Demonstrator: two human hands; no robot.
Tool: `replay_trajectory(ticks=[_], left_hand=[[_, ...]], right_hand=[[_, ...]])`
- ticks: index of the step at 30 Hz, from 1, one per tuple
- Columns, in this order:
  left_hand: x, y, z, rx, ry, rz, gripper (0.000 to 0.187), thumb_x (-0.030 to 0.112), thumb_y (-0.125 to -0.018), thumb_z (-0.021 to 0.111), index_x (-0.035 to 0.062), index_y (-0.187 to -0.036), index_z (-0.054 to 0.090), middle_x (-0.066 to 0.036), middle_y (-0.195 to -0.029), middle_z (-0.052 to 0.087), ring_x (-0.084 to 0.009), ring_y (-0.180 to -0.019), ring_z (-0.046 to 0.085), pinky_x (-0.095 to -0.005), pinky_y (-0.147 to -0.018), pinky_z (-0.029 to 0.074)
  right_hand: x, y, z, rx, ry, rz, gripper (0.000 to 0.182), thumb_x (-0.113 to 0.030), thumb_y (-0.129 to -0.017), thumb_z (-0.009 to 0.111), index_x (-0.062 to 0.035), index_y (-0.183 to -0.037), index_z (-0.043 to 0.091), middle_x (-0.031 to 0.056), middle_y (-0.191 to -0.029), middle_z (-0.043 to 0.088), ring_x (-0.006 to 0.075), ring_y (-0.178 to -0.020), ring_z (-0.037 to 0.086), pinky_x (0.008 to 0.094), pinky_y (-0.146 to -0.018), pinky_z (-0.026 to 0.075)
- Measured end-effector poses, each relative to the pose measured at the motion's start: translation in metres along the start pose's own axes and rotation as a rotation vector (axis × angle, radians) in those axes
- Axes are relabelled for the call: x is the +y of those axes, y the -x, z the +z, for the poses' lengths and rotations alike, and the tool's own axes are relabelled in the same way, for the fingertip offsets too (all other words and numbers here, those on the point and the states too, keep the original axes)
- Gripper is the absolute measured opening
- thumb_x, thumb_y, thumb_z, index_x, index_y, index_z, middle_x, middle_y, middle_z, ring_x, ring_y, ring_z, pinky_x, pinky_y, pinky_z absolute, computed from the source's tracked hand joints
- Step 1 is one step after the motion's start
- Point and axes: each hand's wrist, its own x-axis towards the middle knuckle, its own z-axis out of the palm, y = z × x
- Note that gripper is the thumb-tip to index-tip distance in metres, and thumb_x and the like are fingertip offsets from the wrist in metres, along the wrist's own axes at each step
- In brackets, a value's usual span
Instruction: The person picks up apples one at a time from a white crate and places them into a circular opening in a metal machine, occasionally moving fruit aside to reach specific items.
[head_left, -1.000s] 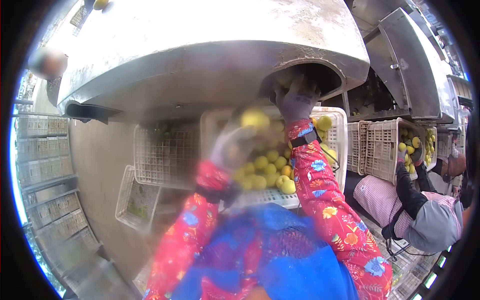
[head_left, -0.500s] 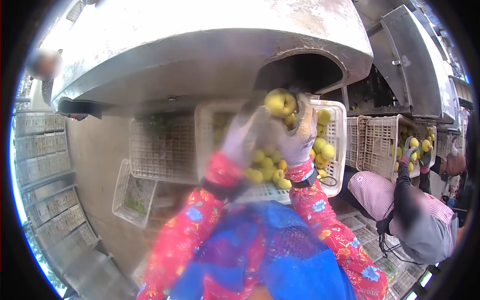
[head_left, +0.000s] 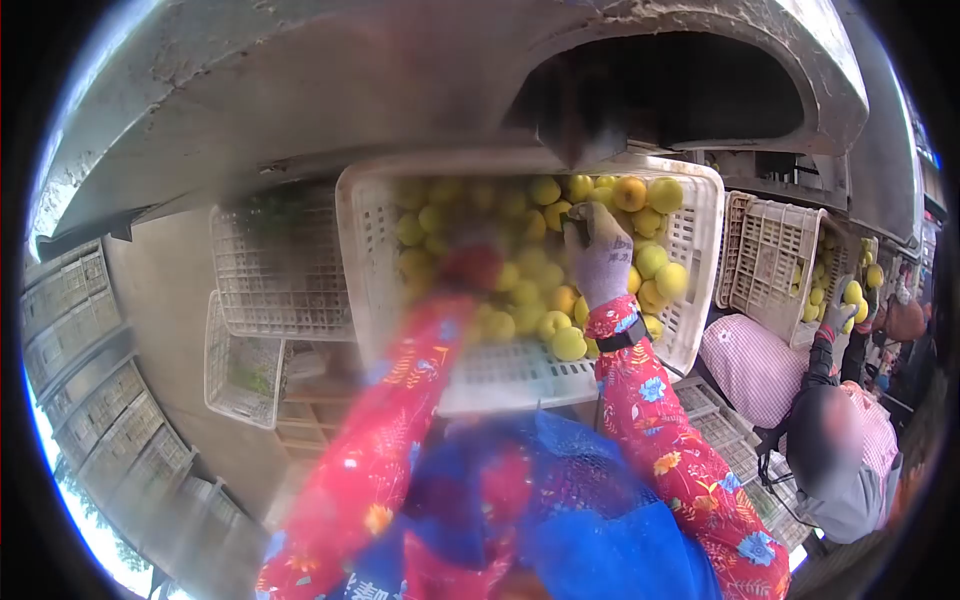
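Observation:
A white plastic crate [head_left: 500, 385] in front of me holds many round yellow-green fruits [head_left: 569, 343], apple- or pear-like, some with an orange blush. My right hand [head_left: 603, 255], in a pale grey glove, is low over the fruits on the crate's right side. Its fingers curl inward with a dark patch at the tips; I cannot tell what is in them. My left hand [head_left: 478, 225] reaches into the left-centre of the crate, smeared by motion, its fingers indistinct. Both floral red sleeves cross the crate's near rim.
A metal machine [head_left: 330, 110] with a dark opening [head_left: 680, 90] overhangs the crate's far side. Plastic crates [head_left: 280, 290] stand at left, with stacked crates [head_left: 70, 310] farther off. At right, a person [head_left: 830, 440] handles fruit at another crate [head_left: 770, 265].
The view has tipped down toward the crate. My hands, earlier raised together beside a fruit near the machine opening, are lower and apart over the crate. That fruit no longer shows between them.

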Motion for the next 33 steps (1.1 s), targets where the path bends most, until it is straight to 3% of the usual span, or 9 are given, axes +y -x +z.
replay_trajectory(ticks=[6, 11, 14, 18, 21, 23, 28, 31, 33], left_hand=[[0.009, -0.007, 0.062, -0.178, -0.04, 0.035, 0.063, 0.047, -0.084, 0.066, 0.0089, -0.134, 0.056, -0.015, -0.119, 0.067, -0.0354, -0.106, 0.066, -0.0487, -0.089, 0.053], [0.001, -0.017, 0.054, -0.283, 0.032, 0.017, 0.068, 0.051, -0.084, 0.065, 0.0089, -0.136, 0.054, -0.013, -0.117, 0.067, -0.0348, -0.102, 0.067, -0.0492, -0.088, 0.053], [-0.004, -0.017, 0.046, -0.328, 0.012, 0.009, 0.074, 0.054, -0.084, 0.064, 0.0099, -0.141, 0.048, -0.014, -0.115, 0.067, -0.0344, -0.1, 0.067, -0.0489, -0.09, 0.053], [0.008, -0.002, 0.084, -0.333, -0.067, 0.006, 0.08, 0.056, -0.084, 0.064, 0.0121, -0.147, 0.041, -0.018, -0.112, 0.066, -0.0345, -0.098, 0.067, -0.0485, -0.09, 0.053], [0.005, 0.027, 0.045, -0.052, -0.015, 0.146, 0.085, 0.057, -0.085, 0.063, 0.0108, -0.15, 0.034, -0.023, -0.108, 0.065, -0.0346, -0.092, 0.068, -0.0497, -0.082, 0.055], [-0.002, 0.041, 0.014, 0.084, 0.078, 0.205, 0.083, 0.057, -0.086, 0.062, 0.0092, -0.149, 0.035, -0.026, -0.104, 0.065, -0.0351, -0.089, 0.069, -0.0504, -0.077, 0.055], [-0.01, 0.038, 0.054, -0.137, -0.184, 0.077, 0.067, 0.047, -0.09, 0.059, 0.0067, -0.142, 0.044, -0.022, -0.105, 0.066, -0.0327, -0.093, 0.067, -0.0465, -0.079, 0.054], [0.01, 0.046, -0.018, -0.249, 0.069, 0.078, 0.056, 0.034, -0.092, 0.061, 0.0057, -0.139, 0.049, -0.016, -0.109, 0.066, -0.0309, -0.101, 0.064, -0.0418, -0.086, 0.052], [-0.007, 0.032, -0.01, -0.432, 0.259, 0.09, 0.066, 0.045, -0.092, 0.063, 0.0026, -0.138, 0.043, -0.021, -0.111, 0.067, -0.0377, -0.107, 0.065, -0.0424, -0.089, 0.053]], right_hand=[[0.07, -0.009, 0.131, -0.83, 0.469, -0.047, 0.05, -0.03, -0.09, 0.061, 0.0034, -0.126, 0.051, 0.0207, -0.106, 0.07, 0.0349, -0.09, 0.07, 0.0424, -0.081, 0.055], [0.041, 0.009, 0.08, -0.493, 0.126, 0.302, 0.05, -0.029, -0.088, 0.063, 0.0015, -0.126, 0.053, 0.0217, -0.113, 0.068, 0.0348, -0.101, 0.068, 0.0427, -0.087, 0.054], [0.056, 0.04, 0.034, -0.426, -0.7, 0.343, 0.055, -0.028, -0.085, 0.064, -0.004, -0.132, 0.049, 0.0225, -0.119, 0.065, 0.0373, -0.109, 0.063, 0.0443, -0.092, 0.051], [0.055, 0.048, 0.039, -0.271, -0.229, 0.205, 0.05, -0.026, -0.084, 0.065, -0.0075, -0.129, 0.054, 0.0203, -0.125, 0.063, 0.0371, -0.115, 0.06, 0.0438, -0.099, 0.047], [0.089, 0.04, 0.104, -0.793, 0.404, -0.073, 0.048, -0.028, -0.084, 0.065, -0.0066, -0.126, 0.058, 0.0207, -0.125, 0.063, 0.0372, -0.118, 0.059, 0.0425, -0.101, 0.046], [0.078, 0.038, 0.118, -0.789, 0.441, -0.058, 0.056, -0.034, -0.08, 0.071, -0.0083, -0.128, 0.059, 0.0206, -0.125, 0.062, 0.0345, -0.118, 0.06, 0.0424, -0.101, 0.047], [0.063, 0.022, 0.109, -0.821, 0.217, 0.086, 0.066, -0.04, -0.075, 0.077, -0.0083, -0.13, 0.059, 0.0209, -0.125, 0.061, 0.0342, -0.114, 0.062, 0.0432, -0.1, 0.047], [0.053, 0.035, 0.055, -0.631, -0.17, 0.215, 0.067, -0.034, -0.072, 0.079, -0.0089, -0.13, 0.057, 0.0201, -0.125, 0.062, 0.0353, -0.115, 0.061, 0.0421, -0.098, 0.049], [0.04, 0.05, 0.018, -0.498, -0.425, 0.292, 0.068, -0.031, -0.07, 0.081, -0.0093, -0.129, 0.056, 0.0195, -0.125, 0.062, 0.036, -0.116, 0.06, 0.0414, -0.096, 0.05]])
